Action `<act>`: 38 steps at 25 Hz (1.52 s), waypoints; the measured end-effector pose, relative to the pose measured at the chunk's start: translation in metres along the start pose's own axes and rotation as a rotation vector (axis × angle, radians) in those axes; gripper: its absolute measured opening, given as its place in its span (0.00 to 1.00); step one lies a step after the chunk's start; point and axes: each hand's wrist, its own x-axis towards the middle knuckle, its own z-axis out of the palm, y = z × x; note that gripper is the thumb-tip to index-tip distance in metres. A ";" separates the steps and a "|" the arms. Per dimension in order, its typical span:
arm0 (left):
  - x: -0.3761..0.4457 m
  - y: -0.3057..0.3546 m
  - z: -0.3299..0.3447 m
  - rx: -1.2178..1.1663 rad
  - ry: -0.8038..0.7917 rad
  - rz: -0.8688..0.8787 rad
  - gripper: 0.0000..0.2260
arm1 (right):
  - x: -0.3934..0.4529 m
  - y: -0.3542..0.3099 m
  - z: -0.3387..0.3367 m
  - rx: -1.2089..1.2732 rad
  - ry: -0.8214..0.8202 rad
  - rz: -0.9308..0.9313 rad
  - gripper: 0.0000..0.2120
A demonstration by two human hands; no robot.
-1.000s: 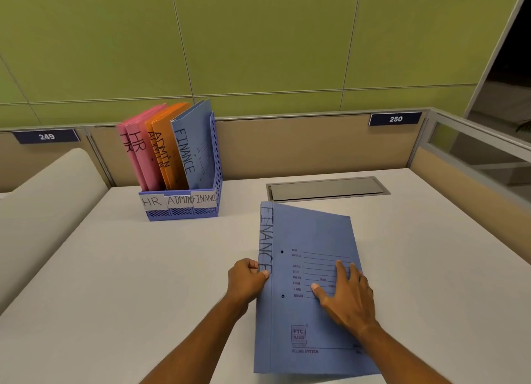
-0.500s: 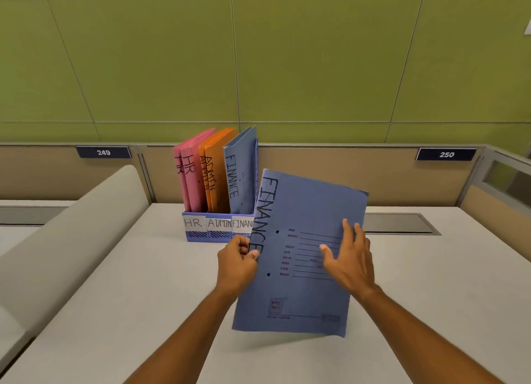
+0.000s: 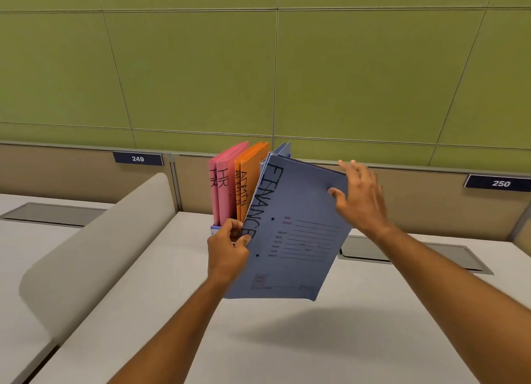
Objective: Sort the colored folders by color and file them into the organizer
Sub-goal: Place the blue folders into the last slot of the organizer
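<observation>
Folder [image 3: 290,228] is off the desk [image 3: 287,349] now, raised and tilted right in front of the organizer [image 3: 215,231] — filing looks imminent. Left hand [image 3: 227,251] pinches its spine; right hand [image 3: 359,199] spreads open at the top edge. Thin matte blue card beside pink folders [image 3: 222,188] and orange folders [image 3: 250,179].

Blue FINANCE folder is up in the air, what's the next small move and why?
Probably carry the blue FINANCE folder a bit forward and right, lining it up beside the filed blue folder at the organizer's right end. The left hand pinches its spine; the right hand is open at its top corner. It hangs tilted in front of the orange folders.
</observation>
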 end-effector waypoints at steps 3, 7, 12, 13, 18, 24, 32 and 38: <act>0.015 0.004 -0.007 -0.018 0.055 0.056 0.08 | 0.033 -0.023 -0.003 0.030 0.001 -0.143 0.21; 0.029 0.012 -0.013 -0.022 0.170 0.154 0.11 | 0.069 -0.048 -0.006 0.093 0.093 -0.177 0.12; 0.033 0.017 -0.011 -0.003 0.259 0.327 0.13 | 0.110 -0.070 -0.004 0.085 0.085 -0.255 0.09; 0.033 0.017 -0.010 0.008 0.261 0.369 0.13 | 0.116 -0.075 -0.003 0.086 0.091 -0.275 0.09; 0.041 0.015 -0.005 0.096 0.245 0.505 0.13 | 0.147 -0.094 0.009 0.101 0.100 -0.380 0.08; 0.052 0.010 0.012 0.166 0.227 0.545 0.12 | 0.168 -0.096 0.026 0.072 0.115 -0.474 0.06; 0.093 0.008 0.045 0.186 0.186 0.532 0.11 | 0.197 -0.081 0.042 -0.001 0.116 -0.476 0.06; 0.129 0.005 0.065 0.231 0.135 0.530 0.10 | 0.223 -0.068 0.051 -0.052 0.115 -0.456 0.06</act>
